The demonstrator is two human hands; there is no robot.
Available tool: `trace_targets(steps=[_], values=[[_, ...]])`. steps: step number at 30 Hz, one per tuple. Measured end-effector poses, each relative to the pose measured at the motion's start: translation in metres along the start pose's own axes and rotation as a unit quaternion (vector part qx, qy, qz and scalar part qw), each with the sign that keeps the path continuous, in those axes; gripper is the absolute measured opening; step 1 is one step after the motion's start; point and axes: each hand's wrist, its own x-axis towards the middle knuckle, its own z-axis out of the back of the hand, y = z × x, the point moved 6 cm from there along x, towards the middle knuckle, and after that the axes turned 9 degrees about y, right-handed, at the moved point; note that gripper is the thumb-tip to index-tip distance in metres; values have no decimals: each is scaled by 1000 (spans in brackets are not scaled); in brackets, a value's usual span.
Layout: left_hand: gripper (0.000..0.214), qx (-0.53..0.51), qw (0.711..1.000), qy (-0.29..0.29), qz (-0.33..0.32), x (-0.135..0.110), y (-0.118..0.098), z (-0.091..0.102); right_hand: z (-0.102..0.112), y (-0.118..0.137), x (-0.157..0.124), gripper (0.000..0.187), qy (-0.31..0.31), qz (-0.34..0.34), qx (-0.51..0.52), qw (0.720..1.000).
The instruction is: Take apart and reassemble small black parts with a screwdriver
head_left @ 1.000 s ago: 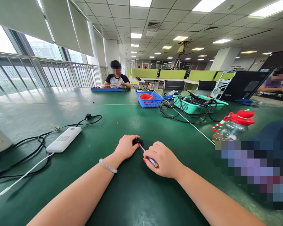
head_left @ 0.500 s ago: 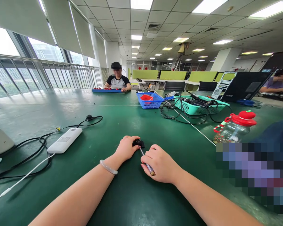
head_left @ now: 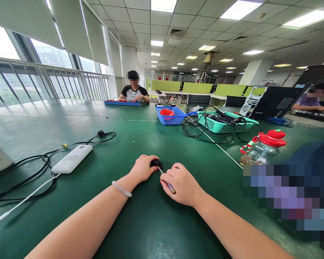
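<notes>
My left hand point(head_left: 142, 169) rests on the green table point(head_left: 156, 223) with its fingers curled round a small black part point(head_left: 156, 163), pinning it down. My right hand point(head_left: 181, 185) is closed round a thin screwdriver point(head_left: 166, 182). The metal shaft slants up and left, and its tip meets the black part. A pale bangle point(head_left: 121, 189) circles my left wrist. Both forearms lie low over the table.
A white power bank point(head_left: 72, 159) with black and white cables lies to the left. A blue basket point(head_left: 170, 115), a teal basket point(head_left: 223, 123) of cables and a red-lidded jar point(head_left: 261, 148) stand beyond. A person sits at the far end; another sits at right.
My right hand has twisted a little on the screwdriver and its handle end has drawn slightly inward. The left hand and the black part have stayed put. The view shifted slightly.
</notes>
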Motion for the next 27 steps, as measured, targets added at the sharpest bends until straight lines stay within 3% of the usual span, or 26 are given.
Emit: trace_targets(steps=[7,12,15,18,24,27], values=[[39,-9,1000,-7,-6,0,-1,1,-6,-2,0,12,25,12,59,998],[34,-16,1000,-2,-13,-1,-1,1,-1,-39,-9,16,-26,-122,240,963],[32,-18,1000,-1,-17,-2,-2,1,-2,-53,-16,18,-55,-189,281,939],[33,-18,1000,-4,-18,-2,-3,1,-2,-51,-16,17,-76,-181,263,945],[42,-17,1000,-4,-26,-4,-7,2,5,-29,-7,18,-80,-68,145,984],[53,-17,1000,1,-26,-5,-8,1,6,-31,-6,19,-93,-78,104,987]])
